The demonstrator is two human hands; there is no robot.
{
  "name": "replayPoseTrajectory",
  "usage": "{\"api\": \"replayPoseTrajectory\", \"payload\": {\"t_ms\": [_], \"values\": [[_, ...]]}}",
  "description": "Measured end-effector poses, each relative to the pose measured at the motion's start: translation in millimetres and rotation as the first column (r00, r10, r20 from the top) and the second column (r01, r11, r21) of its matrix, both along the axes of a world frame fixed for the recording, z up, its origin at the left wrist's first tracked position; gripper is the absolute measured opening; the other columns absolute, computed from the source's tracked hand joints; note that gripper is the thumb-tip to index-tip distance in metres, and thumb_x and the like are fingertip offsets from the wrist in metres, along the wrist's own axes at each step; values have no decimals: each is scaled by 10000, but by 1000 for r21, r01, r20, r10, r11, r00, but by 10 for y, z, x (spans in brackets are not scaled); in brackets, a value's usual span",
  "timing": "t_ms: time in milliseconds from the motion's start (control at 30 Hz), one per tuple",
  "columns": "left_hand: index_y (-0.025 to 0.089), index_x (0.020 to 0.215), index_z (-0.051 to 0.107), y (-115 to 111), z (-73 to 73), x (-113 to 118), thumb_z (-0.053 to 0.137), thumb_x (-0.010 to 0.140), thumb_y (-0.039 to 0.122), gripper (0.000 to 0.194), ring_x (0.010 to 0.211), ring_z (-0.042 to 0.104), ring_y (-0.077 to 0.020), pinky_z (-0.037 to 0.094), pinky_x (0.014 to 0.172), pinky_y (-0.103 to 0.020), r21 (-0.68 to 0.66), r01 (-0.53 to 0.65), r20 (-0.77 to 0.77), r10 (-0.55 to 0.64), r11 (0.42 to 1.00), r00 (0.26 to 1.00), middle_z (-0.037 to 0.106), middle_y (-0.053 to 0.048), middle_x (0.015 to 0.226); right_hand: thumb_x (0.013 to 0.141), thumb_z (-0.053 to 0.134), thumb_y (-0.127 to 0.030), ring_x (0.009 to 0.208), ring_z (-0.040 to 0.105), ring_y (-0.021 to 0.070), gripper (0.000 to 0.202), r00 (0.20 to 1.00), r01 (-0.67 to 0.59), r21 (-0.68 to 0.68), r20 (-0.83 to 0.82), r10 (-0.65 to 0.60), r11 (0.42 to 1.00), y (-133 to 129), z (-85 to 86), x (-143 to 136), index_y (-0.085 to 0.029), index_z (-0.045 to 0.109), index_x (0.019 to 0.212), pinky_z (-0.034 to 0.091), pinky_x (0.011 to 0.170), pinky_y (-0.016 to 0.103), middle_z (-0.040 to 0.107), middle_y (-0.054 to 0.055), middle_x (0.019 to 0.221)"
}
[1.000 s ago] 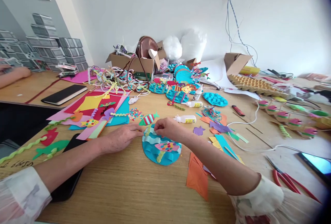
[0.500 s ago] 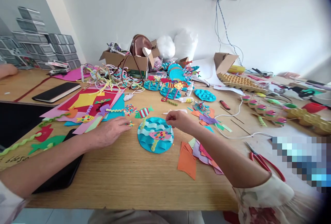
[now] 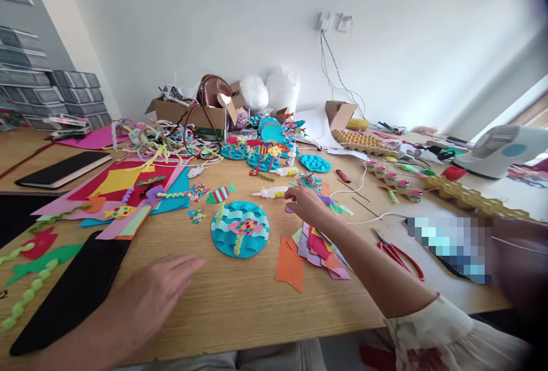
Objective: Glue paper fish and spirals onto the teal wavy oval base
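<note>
One spotted fish [image 3: 245,228] on yr blue disc [image 3: 256,245], 1 striped fish [image 3: 220,193] at its far rim; disc btwn hands, L hand [image 3: 160,284] slack, fingers straight. R hand [image 3: 302,201] at nearer glue btl [image 3: 269,192] (2 lying, 1 upright), R forearm [image 3: 363,259] partly covering paper scraps [image 3: 317,247]; can't tell if hidden fingertips grip btl.

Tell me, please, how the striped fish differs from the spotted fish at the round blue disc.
The striped fish has red and pale bands; the spotted fish has multicoloured dots. The striped fish's head is green, the spotted fish's pink. The striped fish shows beyond the blue disc's far-left edge, the spotted fish over its middle. Both have a pale yellow-green stem.
</note>
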State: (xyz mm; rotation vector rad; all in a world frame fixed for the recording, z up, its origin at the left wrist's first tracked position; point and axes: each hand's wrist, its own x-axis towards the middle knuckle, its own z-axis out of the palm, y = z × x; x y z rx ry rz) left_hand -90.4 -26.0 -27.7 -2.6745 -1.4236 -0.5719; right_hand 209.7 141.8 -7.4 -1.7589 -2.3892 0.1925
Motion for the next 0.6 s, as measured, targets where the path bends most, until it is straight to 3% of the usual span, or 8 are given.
{"api": "replayPoseTrajectory", "payload": {"t_ms": [167,300,433,600], "values": [[231,1015,659,-93,-68,243,332,899,222,347,795,688,-110,510,735,-127,28,22,133,-25,999,991,726,16,913,724,555,-99,1123,469,238,413,987,-90,125,143,71,988,233,-84,21,-151,571,1133,376,894,305,550,112,1210],[238,1009,653,-106,-139,334,352,896,229,321,797,687,-102,497,753,-113,79,54,192,-68,995,979,724,26,921,712,498,-53,1203,400,244,543,968,-153,75,210,134,985,445,-138,-15,-157,489,1244,347,941,341,478,120,1309],[269,1057,621,-78,-277,315,408,861,207,296,812,685,-110,507,764,-121,124,84,219,-110,989,969,718,37,945,709,492,-45,1195,420,251,535,954,-189,29,244,177,981,568,-182,-86,-175,507,1227,362,915,347,495,124,1293],[266,1063,608,-33,-365,299,411,828,151,327,821,684,-110,506,776,-123,136,111,201,-137,985,970,718,37,941,749,536,-97,1085,516,264,382,953,-162,-13,255,160,987,652,-265,-126,-181,573,1120,390,848,342,583,128,1156]]}}
